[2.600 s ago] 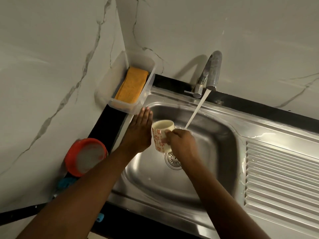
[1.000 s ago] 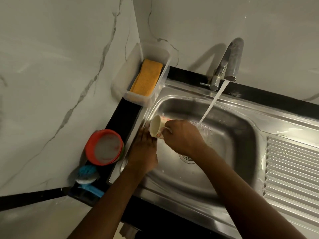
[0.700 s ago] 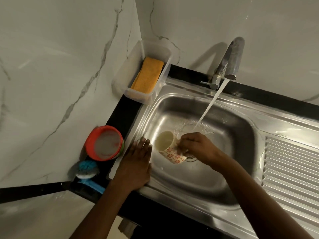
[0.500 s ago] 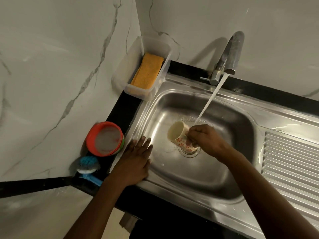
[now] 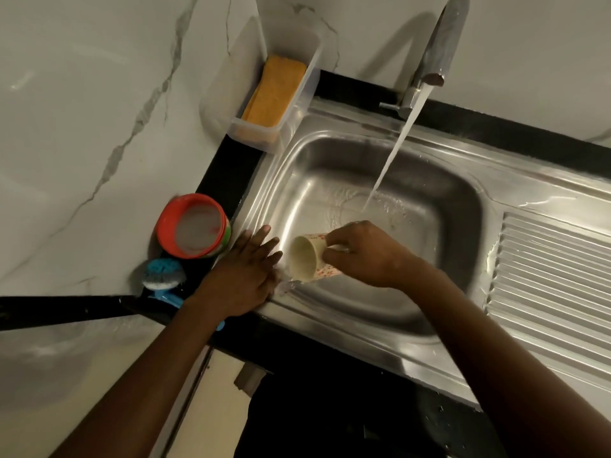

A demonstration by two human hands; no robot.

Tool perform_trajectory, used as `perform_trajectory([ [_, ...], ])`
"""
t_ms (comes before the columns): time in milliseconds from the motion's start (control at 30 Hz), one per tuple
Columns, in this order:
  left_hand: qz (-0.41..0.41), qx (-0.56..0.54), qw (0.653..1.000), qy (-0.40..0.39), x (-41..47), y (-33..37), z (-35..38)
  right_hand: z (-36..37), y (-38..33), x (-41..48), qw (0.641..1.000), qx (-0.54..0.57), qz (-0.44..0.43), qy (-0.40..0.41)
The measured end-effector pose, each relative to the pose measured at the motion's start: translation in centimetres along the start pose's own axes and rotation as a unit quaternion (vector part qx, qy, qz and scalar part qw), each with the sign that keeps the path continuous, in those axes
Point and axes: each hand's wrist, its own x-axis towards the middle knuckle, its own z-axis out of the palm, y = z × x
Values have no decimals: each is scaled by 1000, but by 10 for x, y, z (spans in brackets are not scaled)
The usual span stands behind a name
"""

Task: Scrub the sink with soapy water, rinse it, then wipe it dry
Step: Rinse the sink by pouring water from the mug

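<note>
The stainless steel sink (image 5: 443, 193) sits in a black counter (image 5: 228, 170) in the corner of a marble-patterned wall (image 5: 82, 110). The tap (image 5: 441, 51) at the back edge is on, and its stream of water (image 5: 395, 143) falls at a slant to the basin floor, where it splashes just beyond the right hand. The left hand (image 5: 244, 276) lies flat on the sink's left rim, palm down, fingers straight and slightly spread, tips reaching over the inner edge. The right hand (image 5: 367, 256) is inside the basin with fingers curled round a cream cup (image 5: 305, 257) with a small red pattern. The cup is tipped on its side, mouth towards the left hand, close to the left wall of the basin. A little water shows at its lower lip. The basin surface is wet. On the counter left of the sink stands a red tub (image 5: 193, 229) holding cloudy liquid, with a blue brush (image 5: 163, 274) just in front of it. A clear container (image 5: 309, 74) in the corner holds an orange sponge (image 5: 274, 90). The ribbed draining board (image 5: 555, 276) extends to the right.
</note>
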Motion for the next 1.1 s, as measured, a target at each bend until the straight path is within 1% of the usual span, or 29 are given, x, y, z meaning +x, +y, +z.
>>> perform_trajectory([
  [67,4,-5,1000,-19,-2,12,2,-8,24,-13,999,27,40,-2],
  [200,19,-109,990,-91,5,46,-6,-26,60,-40,992,52,114,29],
  [267,18,-141,983,-117,11,60,-13,-28,68,-46,988,40,139,56],
  [367,20,-160,974,-158,22,70,-19,-22,69,-45,985,-8,144,91],
  [433,13,-160,969,-189,28,70,-19,-11,60,-40,987,-13,122,100],
  [467,6,-148,971,-189,30,69,-19,-5,53,-37,989,-15,107,96],
  [533,-23,-98,980,-172,32,64,-17,4,37,-32,995,-31,68,71],
  [600,-49,-49,982,-175,34,62,-20,9,26,-30,997,-61,37,25],
  [667,-38,-29,976,-211,38,68,-24,4,24,-32,994,-100,37,-20],
  [700,-12,-32,972,-232,41,75,-25,0,27,-35,992,-112,45,-39],
  [767,16,-65,957,-282,47,93,-26,-12,39,-45,987,-125,64,-76],
  [800,11,-103,944,-313,51,101,-27,-18,48,-50,985,-124,77,-88],
  [867,14,-193,917,-348,59,116,-30,-34,67,-60,981,-126,108,-100],
  [933,29,-266,891,-366,64,125,-38,-50,83,-66,976,-144,138,-90],
  [967,37,-278,885,-371,66,127,-41,-56,90,-67,974,-154,149,-75],
  [1033,39,-249,890,-381,69,129,-43,-63,98,-68,972,-171,157,-32],
  [1100,21,-205,901,-382,71,127,-39,-60,98,-64,974,-170,153,3],
])
